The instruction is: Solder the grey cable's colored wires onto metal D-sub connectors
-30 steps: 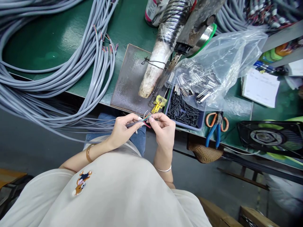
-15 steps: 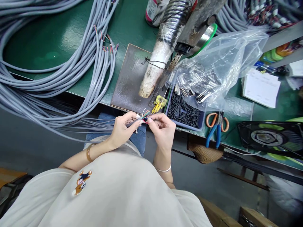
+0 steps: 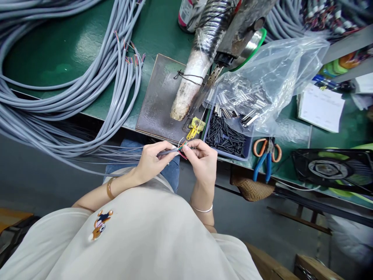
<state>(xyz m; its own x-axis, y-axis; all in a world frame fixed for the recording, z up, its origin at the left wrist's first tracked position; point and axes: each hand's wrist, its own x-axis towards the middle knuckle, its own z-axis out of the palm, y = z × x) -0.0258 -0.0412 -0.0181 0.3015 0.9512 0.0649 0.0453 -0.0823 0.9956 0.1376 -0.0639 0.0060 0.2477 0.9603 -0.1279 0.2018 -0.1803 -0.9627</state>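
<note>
My left hand pinches a grey cable close to its stripped end, over my lap at the bench edge. Thin coloured wires, among them red, green, orange and white, fan out past the fingertips. With thumb and forefinger closed, my right hand grips some of these wires; the fingertips hide exactly which. Both hands almost touch. More grey cables run from the left to beneath my left hand. Just beyond the fingers, a yellow piece lies at the front of a dark board.
Bundles of grey cable cover the bench's left. A wrapped duct and a soldering iron point down over the board. To the right are a bin of black sleeves, a bag of metal connectors, pliers and a fan.
The wires have shifted and bunched towards my right fingertips, and the red ones now hang below. My right hand has moved very slightly; my left keeps its hold on the cable.
</note>
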